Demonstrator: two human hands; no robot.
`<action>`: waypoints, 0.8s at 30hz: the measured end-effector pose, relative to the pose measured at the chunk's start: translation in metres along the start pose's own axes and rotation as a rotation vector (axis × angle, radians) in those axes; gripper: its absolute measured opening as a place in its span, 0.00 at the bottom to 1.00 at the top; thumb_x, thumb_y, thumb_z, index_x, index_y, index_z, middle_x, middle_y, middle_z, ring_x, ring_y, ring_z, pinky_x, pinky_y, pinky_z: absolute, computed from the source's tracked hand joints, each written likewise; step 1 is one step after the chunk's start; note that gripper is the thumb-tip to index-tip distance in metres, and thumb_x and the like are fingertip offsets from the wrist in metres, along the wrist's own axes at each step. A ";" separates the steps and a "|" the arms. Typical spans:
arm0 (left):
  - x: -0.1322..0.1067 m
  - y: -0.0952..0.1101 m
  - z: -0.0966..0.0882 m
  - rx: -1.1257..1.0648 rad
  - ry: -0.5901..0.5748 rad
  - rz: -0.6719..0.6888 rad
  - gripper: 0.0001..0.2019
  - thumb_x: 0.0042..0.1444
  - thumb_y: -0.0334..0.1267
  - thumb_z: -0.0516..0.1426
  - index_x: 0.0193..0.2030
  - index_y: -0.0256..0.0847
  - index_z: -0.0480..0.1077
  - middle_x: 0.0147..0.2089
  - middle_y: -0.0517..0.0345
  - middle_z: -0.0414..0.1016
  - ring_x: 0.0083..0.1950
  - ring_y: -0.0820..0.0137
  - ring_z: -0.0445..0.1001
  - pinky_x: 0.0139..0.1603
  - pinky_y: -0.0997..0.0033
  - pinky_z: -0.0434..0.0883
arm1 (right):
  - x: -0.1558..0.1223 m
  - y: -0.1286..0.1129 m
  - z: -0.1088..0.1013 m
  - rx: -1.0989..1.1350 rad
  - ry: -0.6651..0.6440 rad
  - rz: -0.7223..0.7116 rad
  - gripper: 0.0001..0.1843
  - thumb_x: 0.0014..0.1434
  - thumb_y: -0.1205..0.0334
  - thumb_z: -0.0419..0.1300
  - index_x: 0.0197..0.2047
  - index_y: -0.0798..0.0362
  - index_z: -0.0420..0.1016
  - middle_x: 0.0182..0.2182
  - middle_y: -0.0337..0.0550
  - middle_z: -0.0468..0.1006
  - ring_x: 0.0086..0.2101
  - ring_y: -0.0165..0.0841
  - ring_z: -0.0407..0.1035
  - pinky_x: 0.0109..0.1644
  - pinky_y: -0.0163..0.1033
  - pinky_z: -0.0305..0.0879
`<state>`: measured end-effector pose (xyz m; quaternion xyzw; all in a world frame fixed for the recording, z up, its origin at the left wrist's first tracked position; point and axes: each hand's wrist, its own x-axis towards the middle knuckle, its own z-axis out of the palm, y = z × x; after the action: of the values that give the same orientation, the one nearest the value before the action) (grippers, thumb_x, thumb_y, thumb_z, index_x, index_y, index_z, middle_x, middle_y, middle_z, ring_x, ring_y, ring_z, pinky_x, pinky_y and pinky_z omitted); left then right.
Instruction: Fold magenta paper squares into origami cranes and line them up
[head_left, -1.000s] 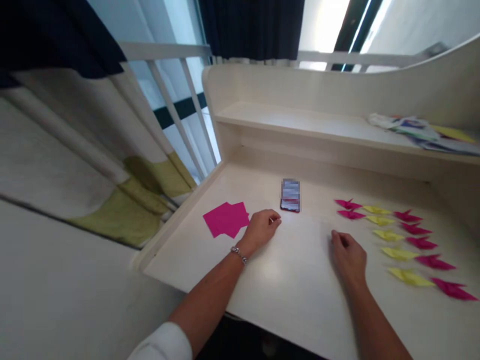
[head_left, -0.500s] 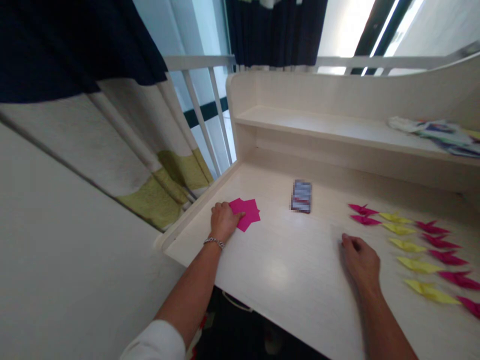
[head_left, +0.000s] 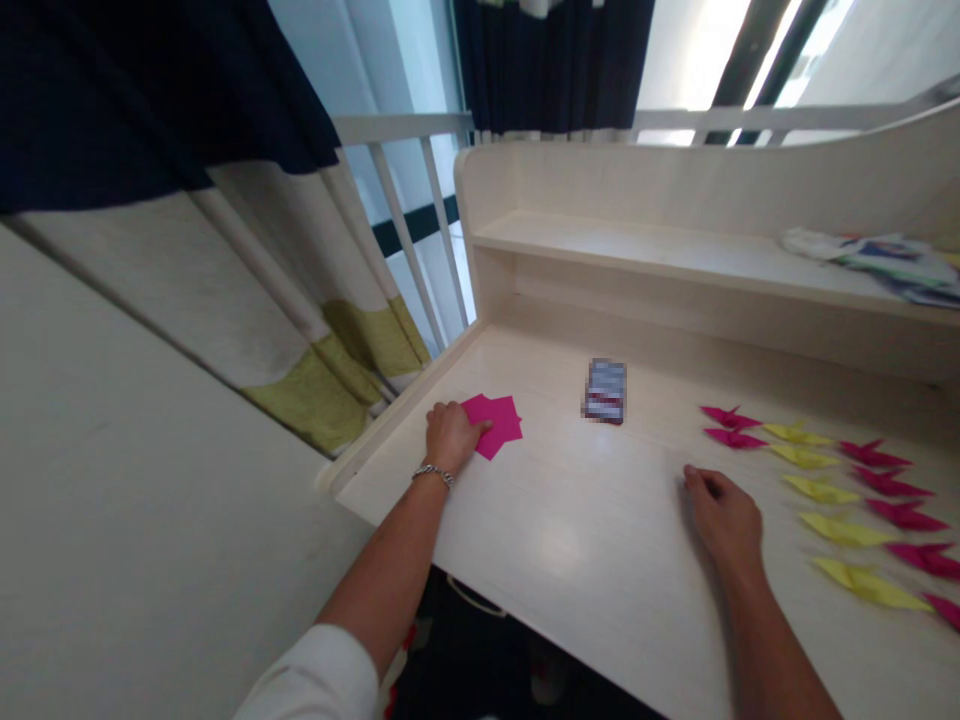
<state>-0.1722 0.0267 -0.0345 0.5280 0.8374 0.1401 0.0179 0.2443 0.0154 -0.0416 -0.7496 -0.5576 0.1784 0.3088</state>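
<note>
My left hand rests at the left side of the white desk, closed on the edge of some pink square papers. Its thumb lies over the top sheet, and the sheets overlap at different angles; their left part is hidden under the fingers. My right hand is held closed on the desk to the right of centre, with fingers curled and nothing visible in them. Just beyond it, folded paper figures stand in rows: pink ones and yellow ones.
A small blurred, card-like item lies toward the back of the desk. Above runs a raised shelf with crumpled plastic or cloth at its right. Curtains and a railing border the left side.
Both hands keep their places, the left on the pink papers and the right on the desk. Only the view has shifted very slightly.
</note>
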 end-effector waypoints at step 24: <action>-0.011 -0.001 -0.007 -0.311 0.210 0.083 0.18 0.56 0.49 0.54 0.41 0.39 0.79 0.39 0.47 0.78 0.40 0.60 0.74 0.43 0.63 0.68 | 0.001 0.005 0.000 0.042 -0.012 -0.054 0.24 0.54 0.44 0.52 0.39 0.53 0.79 0.33 0.48 0.80 0.33 0.40 0.72 0.38 0.41 0.62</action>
<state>-0.1697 0.0149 -0.0296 0.5355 0.7804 0.3228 0.0059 0.2483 0.0152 -0.0450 -0.7265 -0.5758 0.1862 0.3257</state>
